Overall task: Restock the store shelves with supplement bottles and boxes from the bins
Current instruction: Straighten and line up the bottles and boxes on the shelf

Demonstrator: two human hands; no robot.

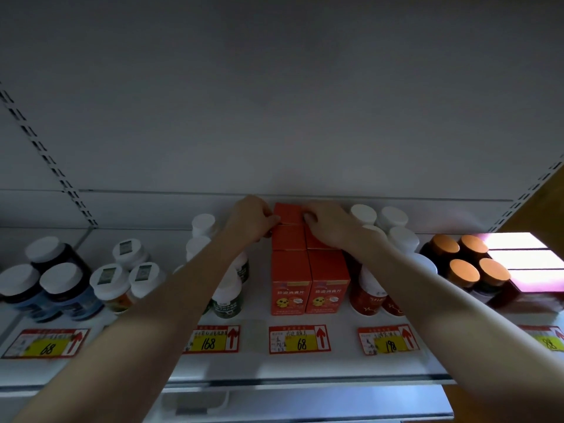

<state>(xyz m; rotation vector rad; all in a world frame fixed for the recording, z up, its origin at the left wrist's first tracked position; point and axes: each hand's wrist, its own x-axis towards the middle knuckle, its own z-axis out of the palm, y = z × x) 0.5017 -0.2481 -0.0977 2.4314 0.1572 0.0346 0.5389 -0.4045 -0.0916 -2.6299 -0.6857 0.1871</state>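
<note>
Grip of left hand (253,222) and right hand (331,228) clasps rearmost orange box (288,212) between them, against back of shelf (335,364); bottles (393,217) flank closely.

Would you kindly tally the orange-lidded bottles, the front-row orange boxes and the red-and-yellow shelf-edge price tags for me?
Orange-lidded bottles: 4
Front-row orange boxes: 2
Shelf-edge price tags: 5
Total: 11

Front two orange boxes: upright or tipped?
Upright. The front orange boxes stand on the shelf side by side, printed faces forward, text reading level.
</note>
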